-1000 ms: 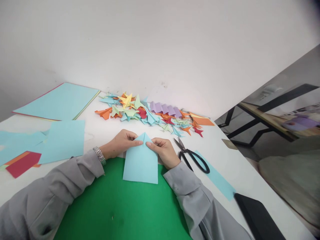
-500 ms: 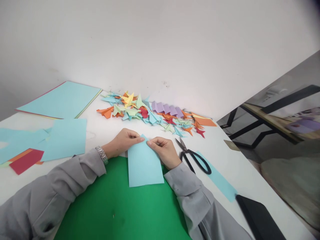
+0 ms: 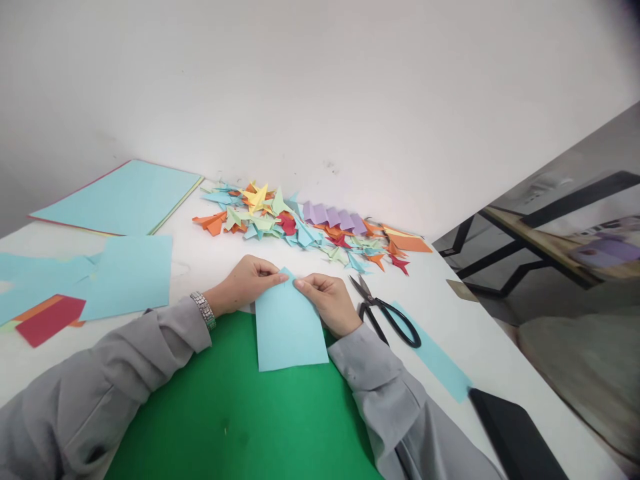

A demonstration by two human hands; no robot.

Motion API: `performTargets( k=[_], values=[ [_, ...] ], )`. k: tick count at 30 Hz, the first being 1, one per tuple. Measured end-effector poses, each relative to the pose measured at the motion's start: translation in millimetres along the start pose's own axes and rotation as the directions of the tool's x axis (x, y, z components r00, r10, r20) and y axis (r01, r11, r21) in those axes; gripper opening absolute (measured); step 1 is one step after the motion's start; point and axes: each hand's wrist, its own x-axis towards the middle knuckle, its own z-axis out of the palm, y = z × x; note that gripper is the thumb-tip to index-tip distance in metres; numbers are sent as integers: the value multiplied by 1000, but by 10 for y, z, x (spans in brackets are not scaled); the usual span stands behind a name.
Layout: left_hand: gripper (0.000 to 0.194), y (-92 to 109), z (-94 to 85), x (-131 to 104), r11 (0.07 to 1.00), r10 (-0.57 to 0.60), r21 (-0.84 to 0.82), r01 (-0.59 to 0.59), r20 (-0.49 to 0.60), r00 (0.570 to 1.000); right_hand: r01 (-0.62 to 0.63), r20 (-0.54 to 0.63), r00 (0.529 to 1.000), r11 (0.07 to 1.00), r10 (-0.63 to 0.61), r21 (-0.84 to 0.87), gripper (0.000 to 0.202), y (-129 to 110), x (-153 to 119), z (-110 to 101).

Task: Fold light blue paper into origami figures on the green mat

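A light blue sheet of paper [image 3: 290,330] lies over the far edge of a green board [image 3: 240,407], its far end narrowing to a point. My left hand [image 3: 245,283] pinches the sheet's far left edge between thumb and fingers. On the other side my right hand [image 3: 333,300] grips the far right edge in the same way, its thumb close to the tip. Both hands are closed on the one sheet, with the pointed tip showing between them. Black-handled scissors [image 3: 385,310] rest with parted blades just right of my right hand.
Folded paper planes [image 3: 305,233] in several colours are heaped along the wall. Larger coloured sheets [image 3: 125,197] lie at back left, with blue paper [image 3: 130,277] and a red folded piece [image 3: 53,321] nearer. A blue strip [image 3: 440,360] and a black device [image 3: 517,433] lie right.
My left thumb has drawn slightly back from the tip, so a bit more of the paper's point shows. Otherwise the hands and sheet stay nearly in place.
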Motion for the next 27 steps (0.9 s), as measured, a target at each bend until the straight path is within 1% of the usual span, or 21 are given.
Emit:
performTargets(
  k=[4,6,8,10,12,16,19,21,24,27],
  values=[
    [35,6,7,-5,1000,-2,-21,2,-14,1000,9,22,1000,1000,-9,2,30,5,4,-6],
    [28,12,10,-8,996,-34,-77,33,-21,999,13,56,998,1000,-14,7,29,5,0,-6],
    [22,17,9,-10,990,-59,-130,55,-30,998,35,99,995,999,-32,-28,28,4,-5,-2],
    [20,15,4,-8,989,-55,-139,49,-41,998,73,129,990,993,-61,-90,28,0,-10,3],
    [20,3,-3,-1,993,-40,-111,34,-49,998,104,140,987,985,-84,-139,29,-7,-14,8],
    [24,-20,-6,10,997,-30,-73,26,-52,998,119,150,984,979,-94,-168,31,-15,-21,14],
    [23,0,9,4,999,-24,-25,24,-25,999,93,169,983,983,-65,-159,30,1,-25,12],
    [22,30,23,-7,1000,2,13,-1,-15,1000,77,185,981,986,-48,-150,30,13,-28,13],
    [19,73,37,-23,997,44,57,-44,5,999,99,179,981,983,-70,-154,27,13,-32,21],
    [17,88,38,-30,994,42,103,-45,35,999,128,168,981,975,-97,-182,24,-9,-38,36]
  ],
)
